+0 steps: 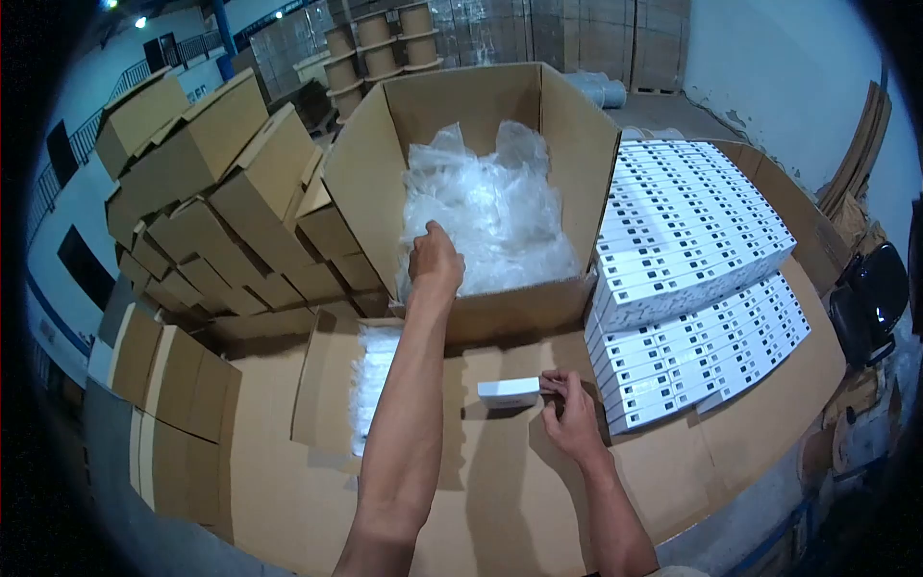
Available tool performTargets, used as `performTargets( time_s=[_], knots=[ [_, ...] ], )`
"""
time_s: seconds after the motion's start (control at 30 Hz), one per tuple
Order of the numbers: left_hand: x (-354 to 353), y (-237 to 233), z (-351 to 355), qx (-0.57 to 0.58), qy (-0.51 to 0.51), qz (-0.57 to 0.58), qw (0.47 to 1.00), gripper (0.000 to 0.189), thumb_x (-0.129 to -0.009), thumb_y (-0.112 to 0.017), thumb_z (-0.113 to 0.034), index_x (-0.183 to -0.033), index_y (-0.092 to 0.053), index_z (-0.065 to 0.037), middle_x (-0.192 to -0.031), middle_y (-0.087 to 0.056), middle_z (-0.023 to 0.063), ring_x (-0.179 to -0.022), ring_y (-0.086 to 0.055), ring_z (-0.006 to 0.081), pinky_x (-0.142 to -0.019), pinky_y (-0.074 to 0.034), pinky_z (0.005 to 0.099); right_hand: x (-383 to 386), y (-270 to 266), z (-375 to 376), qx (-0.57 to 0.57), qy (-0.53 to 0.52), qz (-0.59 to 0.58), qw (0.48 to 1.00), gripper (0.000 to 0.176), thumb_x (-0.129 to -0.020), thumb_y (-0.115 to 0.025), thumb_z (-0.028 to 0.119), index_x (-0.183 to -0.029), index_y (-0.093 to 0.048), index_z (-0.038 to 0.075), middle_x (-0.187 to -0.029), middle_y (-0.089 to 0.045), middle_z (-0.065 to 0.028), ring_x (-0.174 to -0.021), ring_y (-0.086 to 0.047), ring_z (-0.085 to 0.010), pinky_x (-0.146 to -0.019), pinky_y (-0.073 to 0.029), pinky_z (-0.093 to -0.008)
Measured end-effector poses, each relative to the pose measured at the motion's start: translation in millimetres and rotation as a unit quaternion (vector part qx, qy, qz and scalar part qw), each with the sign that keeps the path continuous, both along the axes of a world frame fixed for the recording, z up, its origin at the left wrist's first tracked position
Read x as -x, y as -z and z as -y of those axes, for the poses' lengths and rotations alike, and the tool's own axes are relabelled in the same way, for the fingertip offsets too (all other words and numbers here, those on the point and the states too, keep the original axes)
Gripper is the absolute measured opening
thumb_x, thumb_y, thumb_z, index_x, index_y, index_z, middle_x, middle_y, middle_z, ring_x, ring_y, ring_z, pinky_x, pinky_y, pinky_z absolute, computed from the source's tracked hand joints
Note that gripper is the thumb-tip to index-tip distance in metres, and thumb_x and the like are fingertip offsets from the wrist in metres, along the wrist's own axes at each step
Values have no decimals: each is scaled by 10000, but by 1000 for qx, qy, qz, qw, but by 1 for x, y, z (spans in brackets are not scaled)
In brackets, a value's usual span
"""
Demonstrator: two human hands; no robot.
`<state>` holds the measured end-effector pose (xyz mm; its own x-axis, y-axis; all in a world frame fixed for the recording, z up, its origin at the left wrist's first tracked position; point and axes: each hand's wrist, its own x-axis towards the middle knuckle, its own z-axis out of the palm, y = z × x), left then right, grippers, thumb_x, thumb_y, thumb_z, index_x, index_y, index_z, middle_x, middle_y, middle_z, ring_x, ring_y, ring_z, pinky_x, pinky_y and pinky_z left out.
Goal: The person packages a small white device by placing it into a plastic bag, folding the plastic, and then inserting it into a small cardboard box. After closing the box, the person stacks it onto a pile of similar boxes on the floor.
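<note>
My left hand (436, 262) reaches over the near-left part of a large open carton (519, 317). Its fingers are curled closed against a heap of clear plastic bags (490, 207); whether a bag is between them is hidden. Low over the cardboard-covered table, my right hand (574, 420) grips the right end of a small white box (509, 389) between thumb and fingers. Left of it, partly behind my left forearm, a smaller open carton (325, 385) holds a row of white, plastic-wrapped items (375, 370).
Stacked white boxes with small dark squares (692, 236) stand in two tiers on the right. Brown cartons (207, 192) are piled at the left, with folded cartons (178, 413) nearer me. A black chair (870, 303) is at the far right, cable spools (380, 43) behind.
</note>
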<state>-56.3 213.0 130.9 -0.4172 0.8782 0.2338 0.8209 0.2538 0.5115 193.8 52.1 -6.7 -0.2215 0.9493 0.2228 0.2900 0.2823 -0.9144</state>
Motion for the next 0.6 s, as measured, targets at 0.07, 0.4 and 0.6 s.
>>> performTargets(
  time_s=[0.07, 0.4, 0.6],
  knots=[
    [15, -2, -6, -27, 40, -18, 999, 373, -843, -802, -221, -1122, -707, 9, -1116, -722, 254, -1116, -649, 435, -966, -536, 489, -1, 1, -1, 7, -1, -1, 1000, 450, -840, -550, -92, -1282, -485, -37, -1206, -666, -245, -1169, -683, -349, -985, -549, -438],
    [39, -55, -28, -45, 56, 46, 996, 318, -989, -630, -283, -1114, -731, -8, -1160, -700, 277, -1111, -665, 434, -957, -524, 496, 0, -4, 2, 6, 12, 8, 1000, 442, -840, -542, -74, -1278, -496, -30, -1173, -674, -227, -1163, -681, -349, -983, -547, -440],
    [48, -57, -34, -192, 87, 214, 954, 338, -964, -699, -247, -1140, -675, 39, -1095, -716, 206, -959, -712, 313, -861, -557, 425, 0, -8, 3, 13, 10, -2, 1000, 438, -840, -542, -71, -1273, -494, -25, -1180, -683, -227, -1176, -678, -342, -990, -543, -437]
  ],
)
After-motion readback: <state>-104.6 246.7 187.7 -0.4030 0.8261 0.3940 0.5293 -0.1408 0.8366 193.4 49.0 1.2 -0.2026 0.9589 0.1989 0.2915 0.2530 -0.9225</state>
